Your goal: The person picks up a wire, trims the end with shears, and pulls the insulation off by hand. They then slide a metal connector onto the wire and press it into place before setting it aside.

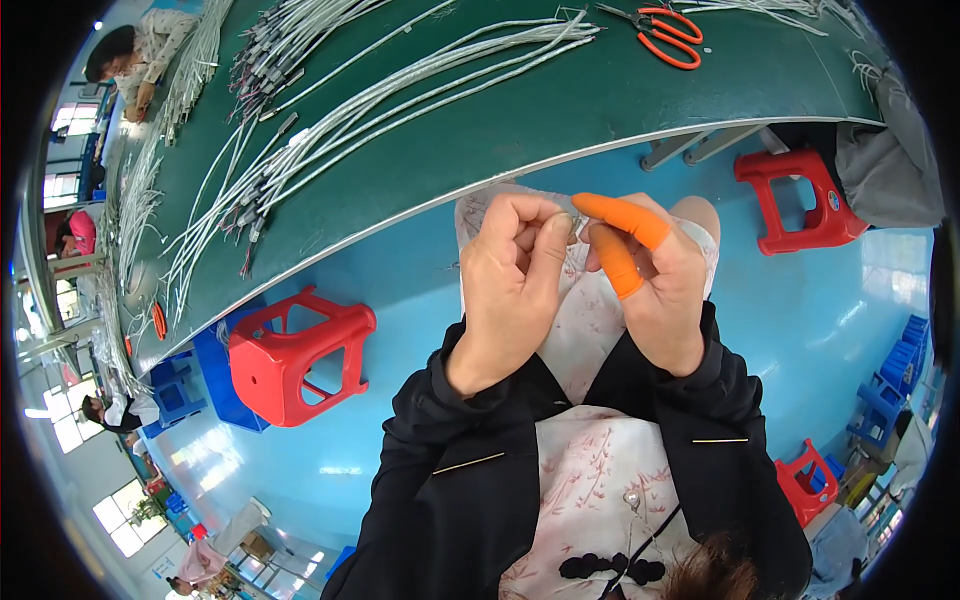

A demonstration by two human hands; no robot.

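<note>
My left hand (508, 285) is closed, its thumb pressed against a bent index finger above my lap. Close beside it, my right hand (668, 290) wears orange finger cots (632, 222) on thumb and index finger, and these two pinch toward the left fingertips. Something small and thin shows between the two hands, too tiny to name. On the green table (560, 120) beyond them lies a bundle of white cables (400, 95), several with grey connectors and loose wire ends at the left. Orange-handled cutters (668, 38) rest near the far edge of the view.
Darker connector-ended cables (275, 55) are heaped at the upper left. A red stool (290, 360) stands under the table's left side, another red stool (805, 200) to the right. Metal table legs (700, 145) show beneath the edge. A co-worker (150, 55) leans over the table's far left.
</note>
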